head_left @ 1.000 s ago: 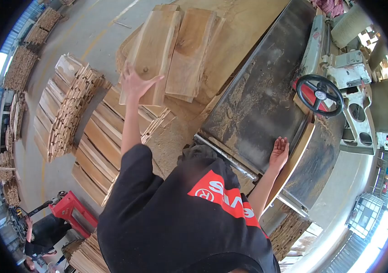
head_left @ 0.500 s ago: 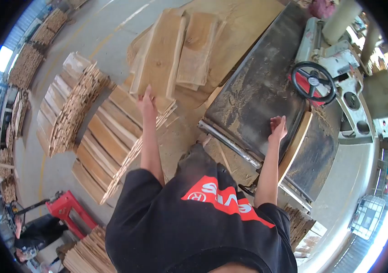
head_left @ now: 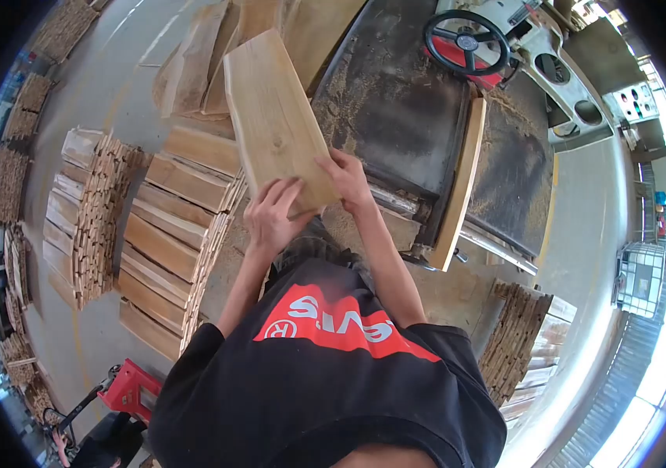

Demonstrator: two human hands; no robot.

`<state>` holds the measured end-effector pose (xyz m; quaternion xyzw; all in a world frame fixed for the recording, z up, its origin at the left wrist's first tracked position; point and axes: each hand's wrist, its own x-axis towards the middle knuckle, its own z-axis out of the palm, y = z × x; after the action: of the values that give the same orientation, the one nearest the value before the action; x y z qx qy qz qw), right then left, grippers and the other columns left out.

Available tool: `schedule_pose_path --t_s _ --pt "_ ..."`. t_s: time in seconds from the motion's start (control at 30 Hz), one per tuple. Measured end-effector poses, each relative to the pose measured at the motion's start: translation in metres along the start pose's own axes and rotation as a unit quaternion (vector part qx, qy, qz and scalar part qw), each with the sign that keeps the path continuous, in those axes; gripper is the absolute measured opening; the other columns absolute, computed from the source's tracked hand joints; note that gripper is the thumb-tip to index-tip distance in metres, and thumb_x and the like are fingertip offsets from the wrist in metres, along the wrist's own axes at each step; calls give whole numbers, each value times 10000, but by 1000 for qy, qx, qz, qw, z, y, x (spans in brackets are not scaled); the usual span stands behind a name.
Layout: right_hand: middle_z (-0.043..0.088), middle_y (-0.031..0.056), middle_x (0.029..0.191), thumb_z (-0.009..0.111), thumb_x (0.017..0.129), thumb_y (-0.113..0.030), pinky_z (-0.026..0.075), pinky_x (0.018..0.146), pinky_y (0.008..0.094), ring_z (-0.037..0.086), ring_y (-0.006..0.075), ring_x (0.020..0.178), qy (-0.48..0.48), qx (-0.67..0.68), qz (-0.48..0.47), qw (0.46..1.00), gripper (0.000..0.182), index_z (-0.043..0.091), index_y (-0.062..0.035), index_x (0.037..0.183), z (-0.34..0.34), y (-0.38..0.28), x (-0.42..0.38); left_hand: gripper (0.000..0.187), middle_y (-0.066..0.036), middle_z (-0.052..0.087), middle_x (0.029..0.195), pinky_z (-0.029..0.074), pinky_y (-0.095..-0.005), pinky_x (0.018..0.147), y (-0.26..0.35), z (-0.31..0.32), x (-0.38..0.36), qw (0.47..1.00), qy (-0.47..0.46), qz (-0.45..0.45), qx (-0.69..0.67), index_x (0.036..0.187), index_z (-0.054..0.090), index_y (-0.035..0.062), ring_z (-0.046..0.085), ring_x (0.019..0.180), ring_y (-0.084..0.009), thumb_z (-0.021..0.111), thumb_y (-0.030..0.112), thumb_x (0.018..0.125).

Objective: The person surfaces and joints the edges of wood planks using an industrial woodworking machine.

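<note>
A pale wooden board with one wavy edge is held up in front of me, its far end pointing away and slightly left. My left hand grips the near end, fingers lying over the top face. At the near right edge, my right hand is closed on the same board, thumb on top. Just beyond and to the right is the dark, sawdust-strewn machine table, with a wooden fence strip along its side.
A black handwheel sits on the machine at the top. Stacked boards and another stack stand on the left. More boards lie at the upper left. A red pallet jack and a person are at the lower left.
The board has been lifted off the pile and brought closer to me. My right hand has come from over the machine table onto the board. The camera view has shifted.
</note>
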<state>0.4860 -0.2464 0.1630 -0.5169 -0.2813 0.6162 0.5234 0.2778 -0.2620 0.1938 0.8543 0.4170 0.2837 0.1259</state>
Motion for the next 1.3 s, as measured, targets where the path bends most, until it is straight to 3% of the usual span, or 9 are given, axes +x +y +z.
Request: schedule_pose_path --t_s 0.1,0.2,0.3,0.5,0.7,0.83,0.97,1.07,1.3 --pt "743 61 1118 729 1024 -202 550 855 290 673 105 992 32 -44 -52 997 391 666 74 1294 -15 24 -41 1211 -315 427 1585 389 -614 1165 29 -6 -9 985 -56 -88 135 1562 498 92 356 1508 -501 946 611 564" --pt "747 60 1158 710 1039 -196 546 880 271 671 92 1021 98 37 -50 993 399 659 58 1344 -18 48 -88 1551 -486 93 1634 219 -712 1216 26 12 -36 979 -115 -169 9 1674 228 35 83 1564 -612 917 755 486" --pt "745 58 1183 703 1045 -200 551 902 276 681 101 1037 146 102 -68 982 420 646 50 1379 -34 79 -126 1595 -517 13 1624 215 -706 1229 18 26 -48 976 -130 -94 -144 1681 91 -17 44 1567 -623 940 695 535" --pt "718 97 1303 683 1052 -235 565 971 331 694 174 1153 227 252 -35 940 470 604 27 1435 -79 118 -159 1630 -480 24 1648 288 -600 1256 18 77 -32 950 -189 64 -242 1666 40 -69 66 1576 -602 1017 538 512" --pt "562 151 1535 700 1018 -204 401 1216 465 513 298 1439 216 520 -93 821 615 467 -3 1550 -117 157 -180 1556 -461 54 1659 125 -747 1227 52 127 -11 957 -208 117 -162 1670 76 -52 51 1580 -595 948 616 568" --pt "614 117 1472 735 994 -204 404 1218 469 551 280 1388 211 492 -146 832 582 513 -15 1497 -109 157 -174 1551 -460 54 1660 55 -764 1220 63 148 15 959 -217 147 -106 1656 90 -73 42 1582 -592 940 626 564" --pt "763 96 1118 700 1040 -399 592 930 367 735 208 1018 270 392 -59 878 448 675 -18 1276 -107 143 -163 1547 -456 50 1663 58 -767 1220 74 170 48 957 -231 149 -86 1639 113 -99 47 1583 -589 941 631 556" --pt "771 84 885 673 1042 -498 596 696 323 749 187 768 370 190 33 909 497 738 -11 1114 -111 116 -145 1555 -458 54 1663 74 -772 1217 77 179 76 954 -258 137 -68 1630 131 -112 51 1584 -586 942 651 545" --pt "765 92 833 669 1050 -470 505 565 287 747 191 699 445 127 11 886 473 740 -9 977 -143 77 -74 1467 -484 113 1636 104 -702 1252 70 208 157 950 -274 142 -51 1579 249 -167 81 1579 -582 773 856 667"
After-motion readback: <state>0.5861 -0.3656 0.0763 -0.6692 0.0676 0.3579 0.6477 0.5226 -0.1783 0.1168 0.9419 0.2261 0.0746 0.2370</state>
